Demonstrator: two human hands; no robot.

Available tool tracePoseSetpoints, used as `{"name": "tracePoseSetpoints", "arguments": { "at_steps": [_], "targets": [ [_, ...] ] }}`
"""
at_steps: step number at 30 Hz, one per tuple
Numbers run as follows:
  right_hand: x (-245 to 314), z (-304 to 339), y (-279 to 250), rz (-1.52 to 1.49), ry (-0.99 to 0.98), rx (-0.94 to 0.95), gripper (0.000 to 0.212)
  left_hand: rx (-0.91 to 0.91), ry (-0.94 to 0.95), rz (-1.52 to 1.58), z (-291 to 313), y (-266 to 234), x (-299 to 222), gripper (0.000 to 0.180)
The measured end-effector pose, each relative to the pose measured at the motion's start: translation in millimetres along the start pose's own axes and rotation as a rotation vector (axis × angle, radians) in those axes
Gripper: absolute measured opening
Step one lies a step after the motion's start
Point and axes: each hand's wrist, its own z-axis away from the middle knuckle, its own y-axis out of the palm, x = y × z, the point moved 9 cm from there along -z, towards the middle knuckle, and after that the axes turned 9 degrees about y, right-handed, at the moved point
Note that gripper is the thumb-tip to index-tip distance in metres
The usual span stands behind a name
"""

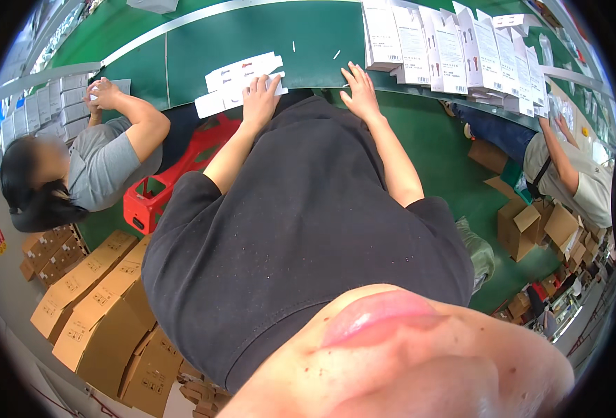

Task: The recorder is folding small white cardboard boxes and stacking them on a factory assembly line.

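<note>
My left hand (260,99) rests flat on a small stack of flattened white cartons (242,75) lying on the green belt (308,35). My right hand (359,89) lies at the near edge of the belt with fingers spread, holding nothing. It sits just left of a row of upright white boxes (447,49) standing on the belt. My black shirt fills the middle of the view.
A person in a grey shirt (106,164) at my left handles a white box beside stacked white boxes (50,111). A red plastic stool (175,174) stands below me. Brown cartons (99,306) pile at lower left. Another seated person (566,174) works at right among brown boxes.
</note>
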Motion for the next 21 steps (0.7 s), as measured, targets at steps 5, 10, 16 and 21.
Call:
{"name": "tracePoseSetpoints", "arguments": {
  "at_steps": [5, 10, 16, 21],
  "targets": [
    [-3, 0, -1, 0.006, 0.062, 0.028, 0.066, -0.328, 0.107, -0.033, -8, -68, -21, 0.046],
    [79, -10, -67, -0.619, 0.264, 0.412, 0.095, -0.572, 0.100, 0.745, -20, -189, -43, 0.036],
    [137, -17, -163, -0.778, -0.052, -0.270, 0.126, -0.420, -0.035, 1.328, -29, -237, -61, 0.031],
    [178, -1, -174, -0.412, -0.191, -0.425, 0.140, -0.161, 0.008, 1.484, -26, -238, -46, 0.033]
  ]
}}
